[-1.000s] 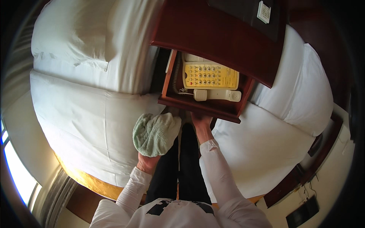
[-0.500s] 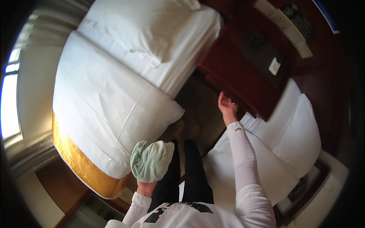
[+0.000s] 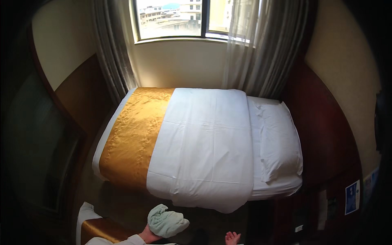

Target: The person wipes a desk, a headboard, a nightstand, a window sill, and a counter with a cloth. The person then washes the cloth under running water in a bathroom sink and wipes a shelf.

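My left hand (image 3: pixel 148 235) is closed on a pale green cloth (image 3: pixel 166 221), bunched into a soft wad, at the lower edge of the view. To its right, my right hand (image 3: pixel 232 238) hangs low with the palm partly turned up, fingers loosely bent and nothing in them. Both hands are apart from the made bed in front of me. Across that bed lies a white duvet (image 3: pixel 208 147), with a gold bed runner (image 3: pixel 134 136) over its left end. A white pillow (image 3: pixel 281 141) rests at the right end.
A window (image 3: pixel 171 20) and grey curtains (image 3: pixel 281 53) are behind the bed. The dark red headboard (image 3: pixel 322 134) stands at right, with a white card (image 3: pixel 299 228) below. Another bed's white corner (image 3: pixel 87 212) shows at lower left, beside a dark glossy panel (image 3: pixel 45 134).
My view has swung left and up from between two beds to face the window-side bed. The right hand has dropped away from beside the dark red nightstand. The left still holds the cloth.
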`<action>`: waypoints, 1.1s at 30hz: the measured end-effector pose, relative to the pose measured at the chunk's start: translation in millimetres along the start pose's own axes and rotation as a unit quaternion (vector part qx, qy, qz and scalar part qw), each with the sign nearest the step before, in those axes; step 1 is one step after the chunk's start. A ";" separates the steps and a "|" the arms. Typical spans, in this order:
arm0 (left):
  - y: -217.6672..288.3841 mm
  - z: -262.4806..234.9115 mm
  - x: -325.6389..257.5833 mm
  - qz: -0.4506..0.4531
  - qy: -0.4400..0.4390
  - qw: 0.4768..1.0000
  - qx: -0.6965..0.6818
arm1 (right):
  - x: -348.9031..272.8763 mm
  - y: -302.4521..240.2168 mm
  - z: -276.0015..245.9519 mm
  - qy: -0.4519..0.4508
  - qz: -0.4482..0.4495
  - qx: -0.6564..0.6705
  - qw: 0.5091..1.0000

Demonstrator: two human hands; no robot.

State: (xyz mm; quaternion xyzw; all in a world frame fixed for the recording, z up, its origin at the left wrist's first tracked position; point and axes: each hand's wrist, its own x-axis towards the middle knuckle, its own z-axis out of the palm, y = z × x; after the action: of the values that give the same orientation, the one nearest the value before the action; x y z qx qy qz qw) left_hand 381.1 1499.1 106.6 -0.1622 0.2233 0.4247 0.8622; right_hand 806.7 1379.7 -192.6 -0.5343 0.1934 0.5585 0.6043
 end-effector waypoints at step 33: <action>437.1 -426.5 -484.7 0.475 0.473 0.738 -0.078 | -422.4 720.9 692.8 -0.478 0.369 -0.435 0.667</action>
State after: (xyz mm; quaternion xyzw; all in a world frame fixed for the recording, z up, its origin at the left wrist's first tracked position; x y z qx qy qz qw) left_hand -337.7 1235.4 -40.9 -0.2816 0.6164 0.6639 0.3164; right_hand -207.7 1638.6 93.9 -0.2810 -0.2056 0.9357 0.0569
